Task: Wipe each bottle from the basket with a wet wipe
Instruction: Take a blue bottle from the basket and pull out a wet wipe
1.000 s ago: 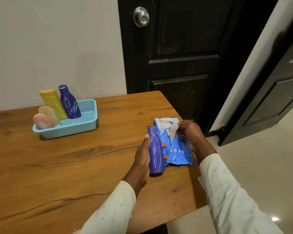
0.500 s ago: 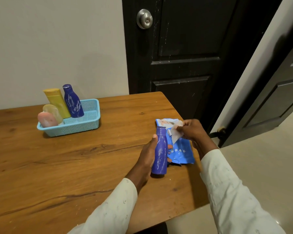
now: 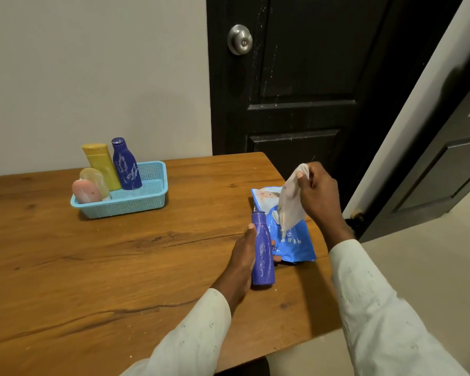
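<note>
Near the table's (image 3: 120,267) right edge, at about 4 o'clock from the basket (image 3: 136,203), both my hands work close to the drop-off. Bare wood runs wide toward 9 o'clock and toward me at 6; toward 3 o'clock the tabletop ends just past the wipe pack (image 3: 293,240), with floor beyond. At 12 o'clock a dark door (image 3: 296,77) stands behind the far edge.

My left hand (image 3: 242,256) grips a blue bottle (image 3: 262,253), thumb up its left side and fingertips curling round its right, the base resting on the wood. The pack lies flat at 2 o'clock from that bottle, touching it or nearly so.

My right hand (image 3: 318,196) hangs above the pack, thumb and fingers pinching the top of a wipe (image 3: 291,204). It droops toward 7 o'clock, its lower end over the pack, just right of the bottle's cap.

Back at 10 o'clock, well apart from my hands, the basket holds a yellow bottle (image 3: 102,165), a second blue one (image 3: 126,165), and two pale ones (image 3: 88,187) at its left end.
</note>
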